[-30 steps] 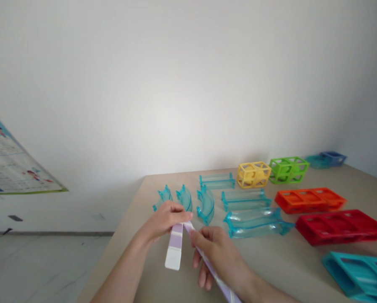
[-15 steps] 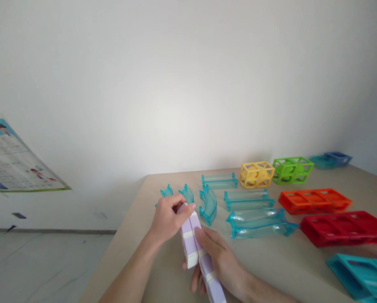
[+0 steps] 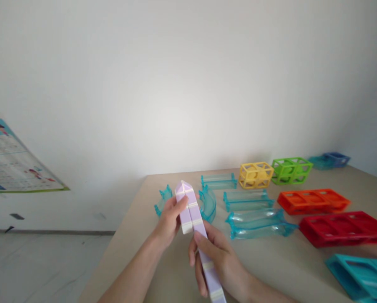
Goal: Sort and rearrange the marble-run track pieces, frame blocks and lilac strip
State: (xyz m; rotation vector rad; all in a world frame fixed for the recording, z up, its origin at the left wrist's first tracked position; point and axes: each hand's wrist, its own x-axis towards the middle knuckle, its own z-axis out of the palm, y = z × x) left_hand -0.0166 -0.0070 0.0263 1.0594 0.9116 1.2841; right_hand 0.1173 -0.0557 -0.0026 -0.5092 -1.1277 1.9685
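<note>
A long strip of light purple segments with white edges is held up above the table. Its upper end is doubled, with two rows side by side and a pointed tip, and a single row runs down to the bottom edge of the view. My left hand grips the doubled part from the left, thumb on its front. Lower down, my right hand is closed round the single row, thumb on top and fingers behind.
On the table lie curved clear teal pieces behind the hands and straight ones to their right. Farther right are yellow, green, orange, red and teal frames. A wall stands behind.
The purple strip has moved up, and its pointed tip now shows. My left hand has shifted from its top end to its left side. My right hand is lower along the strip.
</note>
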